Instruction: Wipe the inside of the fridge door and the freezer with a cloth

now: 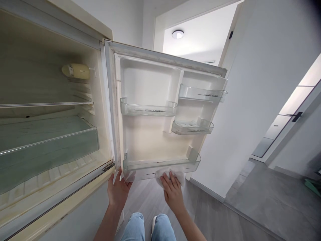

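A white cloth [179, 174] lies under my right hand [173, 194], which presses it against the front of the clear bottom door shelf [193, 166]. The fingers of that hand are bent over the cloth. At the lower hinge-side corner of the open refrigerator door [150, 137] is my left hand [118, 192], its fingers apart and pointing up. Its fingertips are close to the door's edge and the shelf's left end; whether they bear on it I cannot tell. Smaller clear shelves, such as the left one [147, 109], sit higher on the door.
The refrigerator's inside, on the left, has a glass shelf [45, 105], a clear drawer [50, 150] and a yellowish lamp cover [76, 71]. A white wall [240, 100] stands beyond the door. Grey flooring [210, 214] lies below, with my knees [162, 227] near the camera.
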`<action>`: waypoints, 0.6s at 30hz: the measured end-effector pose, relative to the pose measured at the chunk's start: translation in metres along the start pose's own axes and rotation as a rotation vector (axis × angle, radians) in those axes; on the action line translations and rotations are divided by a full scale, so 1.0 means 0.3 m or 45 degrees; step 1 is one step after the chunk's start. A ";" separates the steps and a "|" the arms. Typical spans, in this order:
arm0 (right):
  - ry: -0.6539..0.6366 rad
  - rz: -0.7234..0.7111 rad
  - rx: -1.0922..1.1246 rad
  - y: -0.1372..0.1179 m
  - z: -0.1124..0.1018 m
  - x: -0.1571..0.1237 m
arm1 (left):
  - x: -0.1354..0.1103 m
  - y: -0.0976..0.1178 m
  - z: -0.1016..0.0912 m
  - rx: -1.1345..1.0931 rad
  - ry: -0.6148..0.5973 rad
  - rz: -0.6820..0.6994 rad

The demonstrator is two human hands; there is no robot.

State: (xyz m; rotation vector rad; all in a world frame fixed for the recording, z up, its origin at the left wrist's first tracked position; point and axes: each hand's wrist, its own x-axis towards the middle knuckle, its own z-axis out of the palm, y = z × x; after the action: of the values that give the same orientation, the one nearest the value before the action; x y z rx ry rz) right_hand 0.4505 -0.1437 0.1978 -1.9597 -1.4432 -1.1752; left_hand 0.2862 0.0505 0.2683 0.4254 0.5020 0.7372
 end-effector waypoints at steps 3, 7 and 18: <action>0.030 0.085 -0.045 0.089 0.007 -0.036 | 0.003 -0.003 -0.006 -0.020 -0.031 0.005; 0.133 0.378 0.037 0.191 0.024 -0.063 | 0.008 -0.005 -0.003 -0.026 -0.033 -0.012; 0.611 1.370 0.664 0.350 -0.060 0.156 | 0.017 -0.021 -0.004 -0.020 -0.024 0.008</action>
State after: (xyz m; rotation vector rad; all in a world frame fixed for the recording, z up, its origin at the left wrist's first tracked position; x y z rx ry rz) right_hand 0.5450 -0.1694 0.2605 -1.5276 -0.2614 -0.5889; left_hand 0.2920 0.0501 0.2625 0.4194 0.4773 0.7421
